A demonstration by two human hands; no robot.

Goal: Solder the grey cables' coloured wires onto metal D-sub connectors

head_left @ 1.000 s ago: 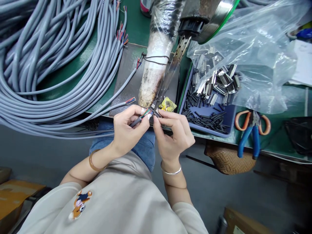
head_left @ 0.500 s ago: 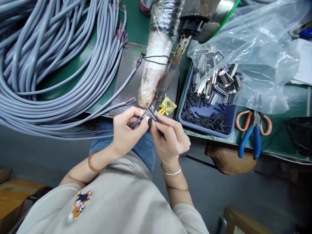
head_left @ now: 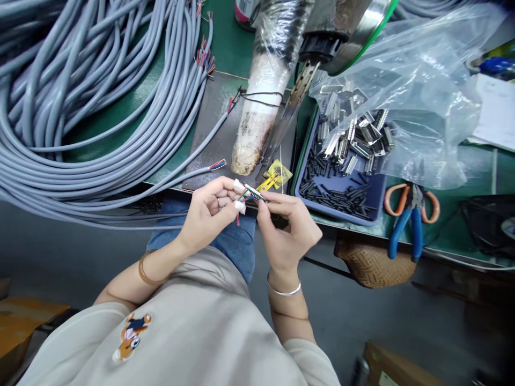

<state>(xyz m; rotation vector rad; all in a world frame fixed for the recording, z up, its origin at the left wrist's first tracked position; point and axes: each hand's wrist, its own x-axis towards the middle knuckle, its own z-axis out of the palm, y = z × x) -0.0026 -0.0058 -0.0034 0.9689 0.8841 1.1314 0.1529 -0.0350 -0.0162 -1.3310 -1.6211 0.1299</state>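
Right hand [head_left: 287, 220] pinching the connector [head_left: 256, 194] by its right end, left hand [head_left: 209, 212] closed on the wires [head_left: 242, 195] at the other, between white-tipped thumb and finger! Connector's up between the two hands, just this side of the iron [head_left: 295, 102]. Cables [head_left: 120, 169] sweep in from the left; tray [head_left: 378, 212] and pliers [head_left: 414, 214] sit right. Up top, a bottle [head_left: 244, 10], pink label [head_left: 244, 5], print too small to read.
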